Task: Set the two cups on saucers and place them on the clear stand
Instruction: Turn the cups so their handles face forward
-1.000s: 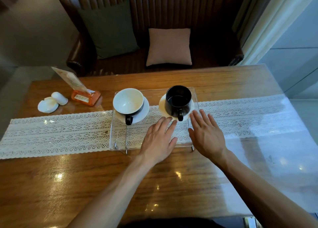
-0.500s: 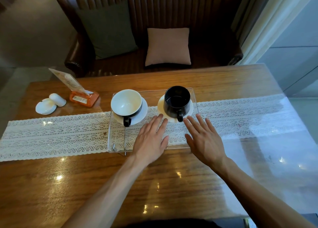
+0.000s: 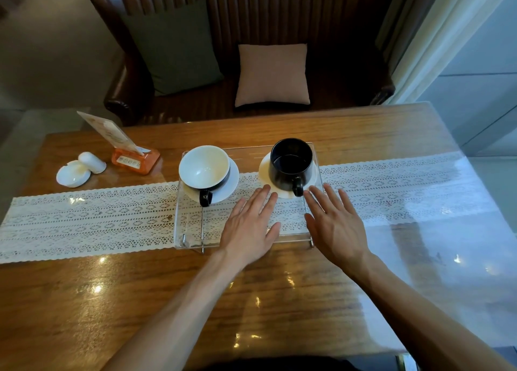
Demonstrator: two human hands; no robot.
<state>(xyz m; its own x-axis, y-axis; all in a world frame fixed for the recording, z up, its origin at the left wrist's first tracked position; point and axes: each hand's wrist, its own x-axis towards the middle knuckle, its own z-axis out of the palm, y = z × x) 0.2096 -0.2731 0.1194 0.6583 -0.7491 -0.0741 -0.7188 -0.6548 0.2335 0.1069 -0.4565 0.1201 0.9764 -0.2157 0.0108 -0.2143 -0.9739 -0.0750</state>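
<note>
A clear stand sits on the lace runner in the middle of the table. On its far left part stands a cup, white inside and dark outside, on a white saucer. On its far right part a black cup stands on another white saucer. Both handles point toward me. My left hand lies flat with straight fingers over the stand's near middle. My right hand is spread flat at the stand's near right corner. Both hands hold nothing.
A white lace runner crosses the wooden table. At the far left are a white ashtray, a small white shaker and an orange card holder. A leather sofa with a pink cushion stands behind the table.
Both hands have drawn back a little toward me from the black cup's saucer and stay flat. The cups and stand have not moved.
</note>
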